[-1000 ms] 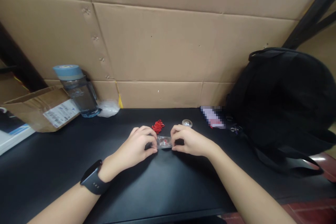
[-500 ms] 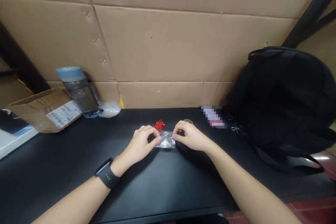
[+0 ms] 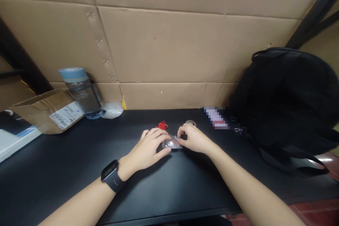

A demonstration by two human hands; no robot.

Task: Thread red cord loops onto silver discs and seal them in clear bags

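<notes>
A small clear plastic bag (image 3: 172, 143) lies on the black table between my two hands. My right hand (image 3: 194, 137) pinches the bag's right end between thumb and curled fingers. My left hand (image 3: 150, 146), a dark watch on its wrist, reaches over the bag's left end. Its thumb and fingers are spread apart, with the fingertips at the bag's edges. Something shiny shows in the bag, too small to make out. Just behind my left fingers sits a small bundle of red cord (image 3: 162, 125). A roll of tape (image 3: 190, 123) lies behind my right hand.
On the left stand a brown paper bag (image 3: 39, 113) with a label and a blue-lidded water bottle (image 3: 86, 95), beside a white plastic wrap (image 3: 113, 109). A black backpack (image 3: 288, 106) fills the right side. A cardboard wall (image 3: 164, 49) closes off the back.
My left hand has let its pinch on the bag go, and its thumb and fingers have spread over it. The bag and my right hand have shifted slightly right.
</notes>
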